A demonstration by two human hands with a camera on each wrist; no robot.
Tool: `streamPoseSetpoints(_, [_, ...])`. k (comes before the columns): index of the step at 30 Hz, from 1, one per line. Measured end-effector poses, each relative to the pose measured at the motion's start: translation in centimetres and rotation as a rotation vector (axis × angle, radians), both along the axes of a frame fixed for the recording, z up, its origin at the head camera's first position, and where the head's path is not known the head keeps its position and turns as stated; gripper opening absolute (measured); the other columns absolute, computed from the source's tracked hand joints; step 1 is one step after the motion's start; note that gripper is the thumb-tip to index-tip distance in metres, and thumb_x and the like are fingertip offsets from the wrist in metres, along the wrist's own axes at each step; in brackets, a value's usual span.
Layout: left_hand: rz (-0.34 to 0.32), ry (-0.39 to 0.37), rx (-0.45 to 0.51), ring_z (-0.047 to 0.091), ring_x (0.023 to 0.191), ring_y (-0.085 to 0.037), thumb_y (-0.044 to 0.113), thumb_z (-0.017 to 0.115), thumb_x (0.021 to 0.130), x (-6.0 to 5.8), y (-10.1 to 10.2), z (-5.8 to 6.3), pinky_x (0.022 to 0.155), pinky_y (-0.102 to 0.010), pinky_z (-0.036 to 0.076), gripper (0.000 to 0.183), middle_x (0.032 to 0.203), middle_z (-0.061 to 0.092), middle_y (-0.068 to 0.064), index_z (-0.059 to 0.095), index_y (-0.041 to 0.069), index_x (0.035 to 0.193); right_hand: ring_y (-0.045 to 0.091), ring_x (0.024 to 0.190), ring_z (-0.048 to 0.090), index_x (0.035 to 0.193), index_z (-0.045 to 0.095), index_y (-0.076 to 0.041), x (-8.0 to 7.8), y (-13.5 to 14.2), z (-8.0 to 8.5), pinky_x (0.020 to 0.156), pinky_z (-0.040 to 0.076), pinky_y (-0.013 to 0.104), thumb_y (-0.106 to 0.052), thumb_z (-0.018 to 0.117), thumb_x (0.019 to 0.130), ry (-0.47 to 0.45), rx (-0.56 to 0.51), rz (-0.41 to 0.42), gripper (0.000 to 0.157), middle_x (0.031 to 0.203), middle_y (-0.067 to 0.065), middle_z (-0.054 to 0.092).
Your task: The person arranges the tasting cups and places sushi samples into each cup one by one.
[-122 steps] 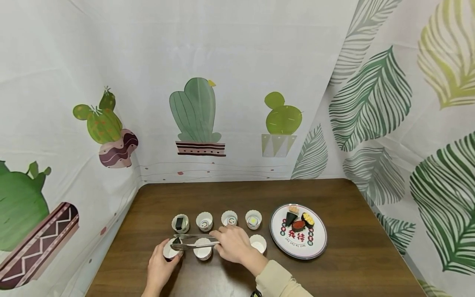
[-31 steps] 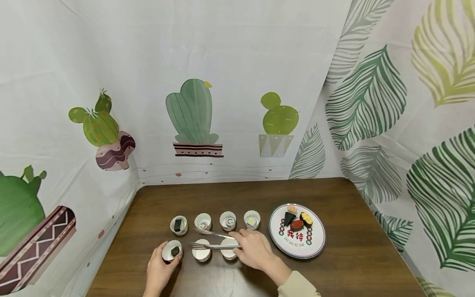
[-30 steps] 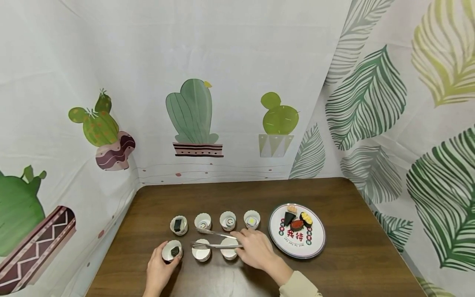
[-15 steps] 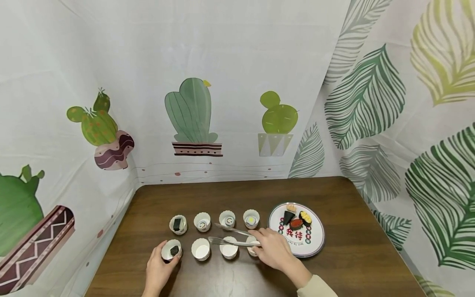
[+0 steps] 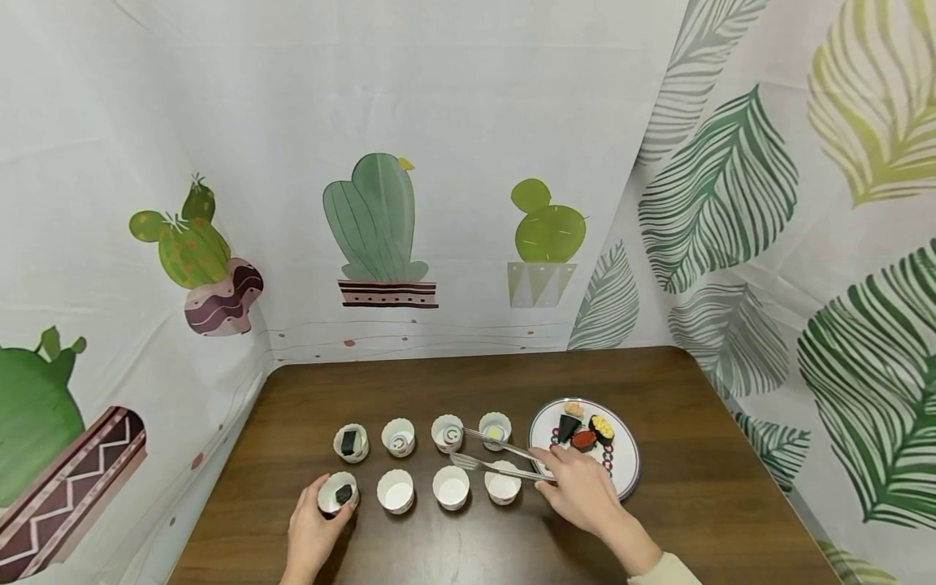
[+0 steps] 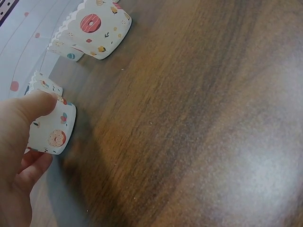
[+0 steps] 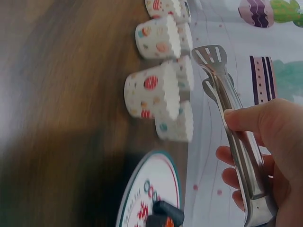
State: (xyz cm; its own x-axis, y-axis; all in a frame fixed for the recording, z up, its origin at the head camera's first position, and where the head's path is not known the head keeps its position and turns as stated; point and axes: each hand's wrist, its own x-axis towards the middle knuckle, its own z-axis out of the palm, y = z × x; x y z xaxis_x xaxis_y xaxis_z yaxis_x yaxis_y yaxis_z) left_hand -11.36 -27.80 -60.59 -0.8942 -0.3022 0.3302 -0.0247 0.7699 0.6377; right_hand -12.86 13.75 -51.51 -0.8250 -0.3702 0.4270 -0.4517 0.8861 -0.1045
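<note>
With thumb and fingers my left hand (image 5: 314,528) grips the front-left paper baking cup (image 5: 331,487), which stands on the table and holds a dark sushi piece (image 5: 344,493). In the left wrist view the thumb lies on the wall of that cup (image 6: 66,123). My right hand (image 5: 581,491) holds metal tongs (image 5: 512,471) above the front-right cup (image 5: 503,487) and the plate's left edge. The tongs' slotted tips (image 7: 210,54) are apart with nothing between them in the right wrist view. Part of the plate is hidden by the right hand.
Two rows of white cups stand on the brown table (image 5: 439,552). The back-left cup holds a black-wrapped piece (image 5: 350,443); other back cups hold small pale pieces. A round plate (image 5: 629,467) at right bears several sushi pieces, including a red-topped one (image 5: 584,440). Printed cloth hangs behind.
The right hand has moved right with the tongs, from over the front-left cup towards the plate. The dark piece now lies in that cup, and the left hand still holds it.
</note>
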Motion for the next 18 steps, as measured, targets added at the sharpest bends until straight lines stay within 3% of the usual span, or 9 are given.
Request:
streamPoseSetpoints(4, [0.003, -0.001, 0.004, 0.059, 0.095, -0.04, 0.011, 0.082, 0.06, 0.0, 0.1, 0.1, 0.076, -0.053, 0.044, 0.064, 0.106, 0.06, -0.02, 0.055, 0.0, 0.117, 0.02, 0.078, 0.063, 0.109, 0.066, -0.02, 0.1, 1.6, 0.0, 0.058, 0.048, 0.035, -0.031, 0.076, 0.066, 0.003, 0.007, -0.026, 0.046, 0.09, 0.003, 0.067])
streamPoseSetpoints(11, [0.003, -0.003, 0.011, 0.058, 0.097, -0.04, 0.011, 0.082, 0.06, 0.1, 0.1, 0.1, 0.076, -0.053, 0.044, 0.065, 0.107, 0.06, -0.02, 0.055, 0.0, 0.118, 0.02, 0.081, 0.063, 0.11, 0.065, -0.021, 0.3, 4.1, 0.0, 0.065, 0.049, 0.036, -0.029, 0.074, 0.068, -0.017, 0.035, -0.073, 0.044, 0.09, 0.0, 0.066])
streamPoseSetpoints(18, [0.006, 0.001, 0.01, 0.059, 0.096, -0.039, 0.011, 0.082, 0.06, 0.1, 0.2, 0.2, 0.076, -0.053, 0.044, 0.065, 0.106, 0.06, -0.019, 0.055, 0.0, 0.118, 0.025, 0.087, 0.065, 0.111, 0.065, -0.018, 0.7, 6.5, 0.0, 0.069, 0.051, 0.039, -0.029, 0.073, 0.069, -0.046, 0.038, -0.11, 0.044, 0.097, 0.007, 0.068])
